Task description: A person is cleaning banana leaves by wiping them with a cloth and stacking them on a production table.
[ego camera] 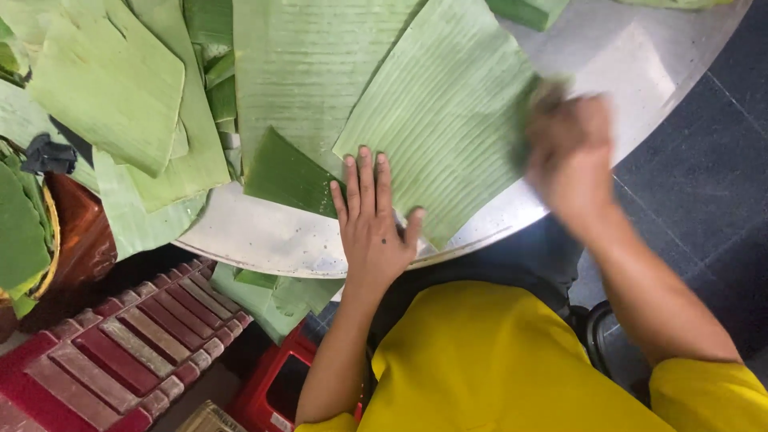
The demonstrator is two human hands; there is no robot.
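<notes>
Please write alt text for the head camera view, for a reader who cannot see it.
A person's left hand presses flat on a large green banana leaf lying on a round metal table, while the blurred right hand rests at the leaf's right edge. More cut leaves lie overlapping on the left.

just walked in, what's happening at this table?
A person in a yellow shirt is working on banana leaves at a round metal table. The left hand lies flat, fingers spread, on the near edge of a large pale green leaf piece, pinning it to the table. The right hand is blurred at the leaf's right edge and seems to grip something dark green; what it is cannot be told. More leaf pieces are piled on the left, and a red plastic stool stands below.
</notes>
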